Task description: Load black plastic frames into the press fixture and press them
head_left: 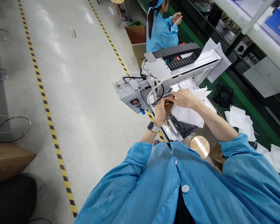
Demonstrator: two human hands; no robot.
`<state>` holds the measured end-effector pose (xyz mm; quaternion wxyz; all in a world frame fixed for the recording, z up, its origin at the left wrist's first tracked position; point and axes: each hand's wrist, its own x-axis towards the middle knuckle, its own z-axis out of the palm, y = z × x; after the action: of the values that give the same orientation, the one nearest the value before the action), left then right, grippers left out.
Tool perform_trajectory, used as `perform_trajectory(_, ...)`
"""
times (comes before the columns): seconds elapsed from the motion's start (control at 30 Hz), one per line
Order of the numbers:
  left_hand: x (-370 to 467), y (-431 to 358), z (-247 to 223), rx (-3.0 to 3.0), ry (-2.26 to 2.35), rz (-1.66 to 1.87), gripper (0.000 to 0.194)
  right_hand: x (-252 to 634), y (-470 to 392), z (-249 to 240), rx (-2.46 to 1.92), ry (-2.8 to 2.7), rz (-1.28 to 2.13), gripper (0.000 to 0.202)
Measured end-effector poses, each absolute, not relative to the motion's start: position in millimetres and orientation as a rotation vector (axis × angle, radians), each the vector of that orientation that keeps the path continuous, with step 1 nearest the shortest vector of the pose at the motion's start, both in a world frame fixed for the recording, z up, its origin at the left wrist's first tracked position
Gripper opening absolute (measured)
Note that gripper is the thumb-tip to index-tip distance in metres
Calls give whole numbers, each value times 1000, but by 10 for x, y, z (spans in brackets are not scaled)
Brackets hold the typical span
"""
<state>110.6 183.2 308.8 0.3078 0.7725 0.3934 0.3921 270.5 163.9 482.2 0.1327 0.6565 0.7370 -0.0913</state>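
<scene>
Near the centre, my left hand (pixel 162 109) has its fingers bent together at the machine's head, closed on something small and dark that I cannot make out. My right hand (pixel 183 97) meets it fingertip to fingertip, its fingers closed at the same small thing. A white sheet (pixel 188 114) hangs under my right hand and wrist. Below both hands lies a black plastic part (pixel 184 128) on the machine's bed. The grey machine (pixel 157 70) has cables, a cable chain and a red display, just beyond my hands.
A person in blue (pixel 160 31) is beyond the machine, beside a cardboard box (pixel 138 46). White sheets (pixel 241 119) and a black part (pixel 224 95) lie on the green surface at right. A round stool (pixel 199 146) stands below the machine.
</scene>
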Motion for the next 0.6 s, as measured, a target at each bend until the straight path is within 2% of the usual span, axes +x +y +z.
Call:
perform_trajectory(0.13,1084,1933,3153,2002,916,1031,33,2694,1591,4915,1804,2214,-326,49)
perform_trajectory(0.33,986,1906,3107,1996,861,1016,48,2655,1631,4719,1741,2239,-230,47)
perform_trajectory(0.4,1006,1870,3092,1983,908,1052,45,2667,1675,4640,1739,2238,-219,48)
perform_trajectory(0.53,1100,1843,3089,1957,1018,1115,27,2739,1713,4597,1769,2205,-215,65)
perform_trajectory(0.6,1129,1848,3094,1973,1012,1114,27,2767,1688,4626,1801,2214,-210,63)
